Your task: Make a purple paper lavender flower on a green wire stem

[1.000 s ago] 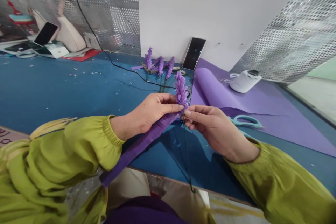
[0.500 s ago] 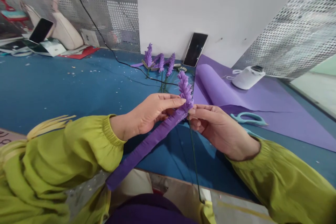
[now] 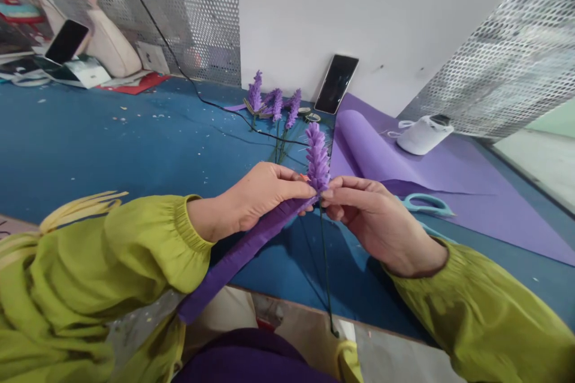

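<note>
A purple paper lavender flower (image 3: 317,158) stands upright between my hands, its thin green stem (image 3: 326,272) hanging down past the table's front edge. From the flower's base a long purple paper strip (image 3: 238,254) runs down to the left toward my lap. My left hand (image 3: 254,196) pinches the strip's upper end between thumb and fingers, right beside the blossom. On the other side, my right hand (image 3: 381,215) is closed with thumb and forefinger on the base of the flower, where the stem begins. A small orange bit shows behind my left fingers.
Several finished purple flowers (image 3: 275,105) lie at the back, near a black cable (image 3: 197,93). A phone (image 3: 336,84) leans on the white board. Purple paper (image 3: 404,167), blue-handled scissors (image 3: 429,204) and a white pouch (image 3: 424,134) are right; a handbag (image 3: 110,48) is far left.
The flower has turned and stands straighter, and the stem's lower end has swung slightly left. My left fingers have slipped a little lower, off the blossom and onto the strip.
</note>
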